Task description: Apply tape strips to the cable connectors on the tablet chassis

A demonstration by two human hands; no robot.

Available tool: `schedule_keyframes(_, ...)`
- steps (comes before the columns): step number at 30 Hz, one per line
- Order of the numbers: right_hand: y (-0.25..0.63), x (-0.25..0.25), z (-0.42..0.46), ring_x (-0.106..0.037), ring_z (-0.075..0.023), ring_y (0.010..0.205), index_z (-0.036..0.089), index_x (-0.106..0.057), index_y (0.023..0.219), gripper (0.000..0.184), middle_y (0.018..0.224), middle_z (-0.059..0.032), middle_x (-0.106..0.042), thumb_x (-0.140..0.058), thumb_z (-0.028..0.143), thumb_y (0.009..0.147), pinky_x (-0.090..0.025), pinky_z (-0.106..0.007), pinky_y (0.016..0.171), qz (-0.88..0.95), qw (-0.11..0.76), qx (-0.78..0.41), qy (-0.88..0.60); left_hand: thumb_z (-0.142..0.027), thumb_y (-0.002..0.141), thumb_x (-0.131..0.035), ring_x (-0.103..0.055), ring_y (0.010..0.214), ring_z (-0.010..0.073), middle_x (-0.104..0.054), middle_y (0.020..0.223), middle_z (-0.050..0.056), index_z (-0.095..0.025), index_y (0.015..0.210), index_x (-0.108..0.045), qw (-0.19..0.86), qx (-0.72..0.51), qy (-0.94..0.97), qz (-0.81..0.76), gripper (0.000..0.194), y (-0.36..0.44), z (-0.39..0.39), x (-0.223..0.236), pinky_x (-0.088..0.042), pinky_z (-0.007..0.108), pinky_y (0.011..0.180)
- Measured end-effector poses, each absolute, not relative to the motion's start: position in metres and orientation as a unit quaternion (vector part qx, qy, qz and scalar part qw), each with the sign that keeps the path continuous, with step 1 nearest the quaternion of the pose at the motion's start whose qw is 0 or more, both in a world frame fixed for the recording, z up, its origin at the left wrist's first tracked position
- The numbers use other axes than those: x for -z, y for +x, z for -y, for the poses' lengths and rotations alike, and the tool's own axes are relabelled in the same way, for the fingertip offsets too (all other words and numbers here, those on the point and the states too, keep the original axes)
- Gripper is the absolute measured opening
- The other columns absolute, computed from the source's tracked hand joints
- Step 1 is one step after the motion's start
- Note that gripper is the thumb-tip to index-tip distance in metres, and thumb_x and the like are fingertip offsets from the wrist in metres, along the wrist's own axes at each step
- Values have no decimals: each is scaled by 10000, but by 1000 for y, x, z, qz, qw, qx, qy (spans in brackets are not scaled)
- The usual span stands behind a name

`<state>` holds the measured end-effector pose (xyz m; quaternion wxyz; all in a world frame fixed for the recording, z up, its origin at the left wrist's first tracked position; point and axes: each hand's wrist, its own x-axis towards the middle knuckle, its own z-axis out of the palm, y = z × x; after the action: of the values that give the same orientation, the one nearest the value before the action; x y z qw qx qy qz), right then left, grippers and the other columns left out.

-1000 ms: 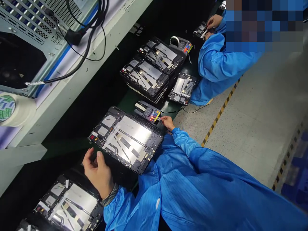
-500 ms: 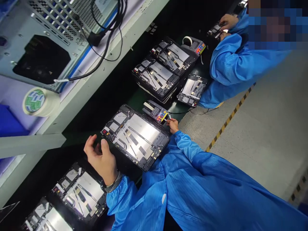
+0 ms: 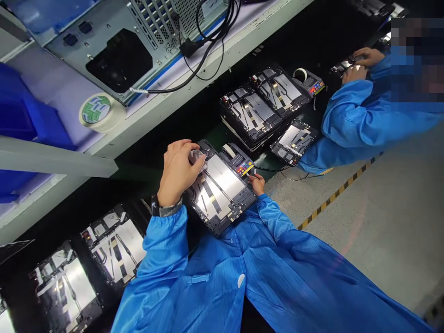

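My left hand point(image 3: 178, 173), with a dark watch at its wrist, arches over the upper left corner of an opened tablet point(image 3: 224, 180) lying before me. Its thumb and forefinger are bent and stand apart around a pale grey panel there; the other fingertips are hidden. The tablet shows a silver plate with black strips and circuit parts along its edges. Beyond its right side, my right hand point(image 3: 257, 184) pinches a small white tape strip point(image 3: 255, 171) at the front of a tape dispenser point(image 3: 239, 159) with coloured lit buttons.
Opened tablets point(image 3: 249, 113) are stacked ahead, with a single tablet point(image 3: 293, 141) nearby and more point(image 3: 67, 286) at lower left. A co-worker's hands point(image 3: 360, 64) work at far right. A shelf holds a tape roll point(image 3: 100, 113), a metal computer case point(image 3: 118, 60) and cables.
My left hand has moved from beside the tablet onto its upper left corner, its spread fingers now bent. My right hand stays at the dispenser. The whole view has shifted.
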<state>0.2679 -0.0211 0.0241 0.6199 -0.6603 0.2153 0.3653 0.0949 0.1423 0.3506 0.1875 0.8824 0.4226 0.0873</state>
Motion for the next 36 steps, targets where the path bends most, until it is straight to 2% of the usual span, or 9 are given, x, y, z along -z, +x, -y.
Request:
schedule_keyframes(5, 268, -20, 23, -648, -118, 666, 231, -455, 1010, 414, 756, 71, -668, -708, 62, 730, -534, -184, 540, -209, 632, -362, -653, -362, 922, -671, -585, 1194, 317, -653, 1226, 96, -226, 1047, -684, 207, -36, 889, -407, 185, 105, -168, -344, -444, 508, 1110)
schedule_keyframes(8, 267, -15, 21, -654, -119, 674, 221, -480, 1043, 427, 777, 54, -698, -729, 69, 732, -523, -181, 539, -199, 643, -369, -641, -364, 901, -697, -612, 1148, 287, -648, 1193, 79, -227, 971, -689, 241, -32, 887, -392, 154, 108, -172, -339, -483, 463, 1071)
schedule_keyframes(12, 267, -9, 17, -662, -129, 667, 220, -503, 1036, 445, 754, 51, -700, -758, 74, 702, -509, -177, 521, -192, 647, -382, -631, -326, 905, -676, -632, 1150, 264, -630, 1255, 81, -224, 927, -702, 275, -44, 875, -396, 107, 111, -170, -336, -513, 408, 1045)
schedule_keyframes(18, 266, -6, 16, -632, -109, 622, 216, -507, 1026, 427, 731, 57, -685, -738, 31, 718, -494, -162, 493, -199, 651, -377, -628, -337, 909, -645, -618, 1203, 276, -612, 1328, 94, -213, 922, -710, 270, -38, 870, -410, 141, 110, -170, -334, -508, 403, 1084)
schedule_keyframes(29, 266, -14, 16, -621, -107, 598, 220, -499, 1005, 420, 711, 72, -670, -751, 45, 718, -470, -154, 457, -232, 646, -369, -627, -416, 907, -631, -618, 1241, 287, -628, 1350, 86, -228, 912, -713, 250, -34, 878, -407, 205, 108, -171, -334, -487, 423, 1151)
schedule_keyframes(36, 265, -33, 14, -554, -105, 546, 210, -512, 1002, 401, 671, 84, -644, -719, 23, 714, -455, -184, 494, -235, 631, -349, -652, -352, 905, -618, -631, 1214, 277, -632, 1315, 93, -214, 908, -707, 244, -34, 881, -405, 165, 112, -168, -336, -491, 398, 1135)
